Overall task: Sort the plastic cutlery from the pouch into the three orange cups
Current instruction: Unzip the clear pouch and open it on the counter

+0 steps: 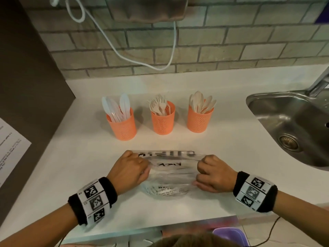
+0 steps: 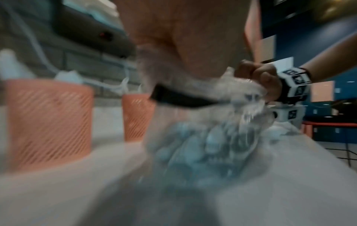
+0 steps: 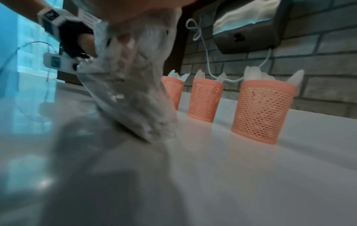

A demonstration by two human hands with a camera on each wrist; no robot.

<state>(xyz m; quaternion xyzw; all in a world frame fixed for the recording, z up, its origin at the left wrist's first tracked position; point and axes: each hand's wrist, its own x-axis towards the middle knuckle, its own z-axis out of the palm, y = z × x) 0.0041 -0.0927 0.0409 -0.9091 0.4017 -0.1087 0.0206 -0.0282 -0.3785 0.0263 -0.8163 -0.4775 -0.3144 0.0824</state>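
Observation:
A clear plastic pouch [image 1: 170,177] with black print lies near the front of the white counter [image 1: 231,139]. My left hand [image 1: 130,168] grips its left edge and my right hand [image 1: 213,172] grips its right edge, fingers curled. The pouch looks empty from the head view. Behind it stand three orange mesh cups: the left cup [image 1: 122,124] holds knives, the middle cup [image 1: 162,120] holds forks, the right cup [image 1: 199,118] holds spoons. Both wrist views are blurred; the crumpled pouch [image 2: 203,137] [image 3: 135,94] fills their middle, with the cups [image 3: 262,113] beyond.
A steel sink [image 1: 293,127] with a tap is set into the counter at the right. A brick wall [image 1: 195,47] with a dispenser [image 1: 149,8] and a white cord runs behind. A dark panel with a paper sheet [image 1: 10,148] stands at the left.

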